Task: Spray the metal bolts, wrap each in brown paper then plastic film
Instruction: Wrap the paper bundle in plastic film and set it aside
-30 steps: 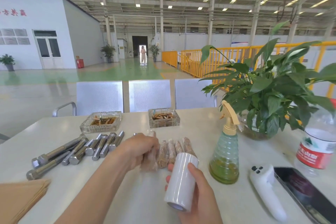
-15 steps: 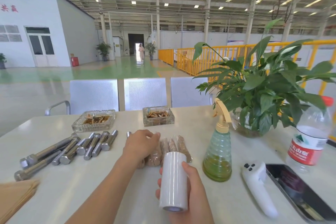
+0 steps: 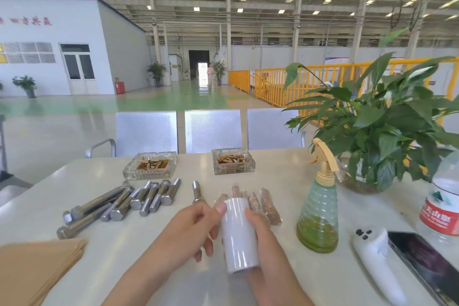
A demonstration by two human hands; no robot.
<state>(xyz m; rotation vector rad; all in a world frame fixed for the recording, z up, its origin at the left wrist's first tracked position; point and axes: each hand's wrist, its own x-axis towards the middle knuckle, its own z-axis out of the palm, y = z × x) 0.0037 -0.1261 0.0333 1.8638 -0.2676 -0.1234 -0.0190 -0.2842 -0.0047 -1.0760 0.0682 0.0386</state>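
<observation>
Both hands are on the film roll (image 3: 238, 233) here. The right hand (image 3: 260, 238) has its fingers curled round the side so the roll stays upright off the table (image 3: 285, 176), and the left hand (image 3: 196, 226) pinches at the top edge with its thumb, probably hunting for the loose end. Wrapped bolts (image 3: 260, 202) sit just behind the roll, bare bolts (image 3: 129, 202) lie further left, and one lone bolt (image 3: 196, 191) lies between. Paper (image 3: 32, 271) is stacked near-left, sprayer (image 3: 319, 211) to the right, all within reach.
</observation>
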